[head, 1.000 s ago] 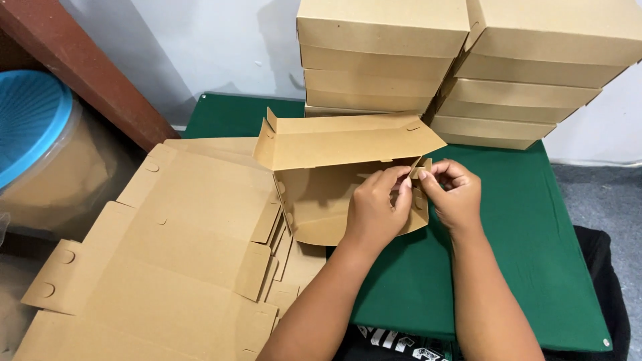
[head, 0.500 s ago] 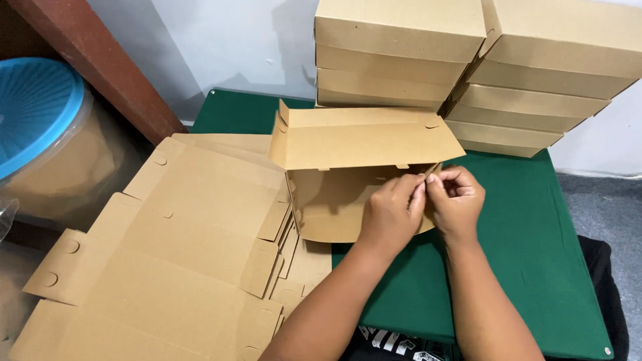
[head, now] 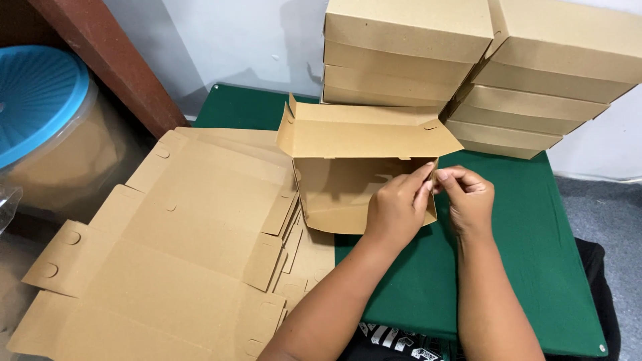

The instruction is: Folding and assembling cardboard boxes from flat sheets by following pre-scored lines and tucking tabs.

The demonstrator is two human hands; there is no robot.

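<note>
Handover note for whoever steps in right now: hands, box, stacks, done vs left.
Left hand: pinching the right side wall of the half-folded box at its top corner.
Right hand: grip on the same corner from outside, fingertips meeting the left hand's.
Box sits on the green table, lid standing open.
Done: finished boxes in two stacks at the back, against the wall.
Left: right corner not yet locked, lid not closed; flat blanks piled at left, unfolded.
</note>
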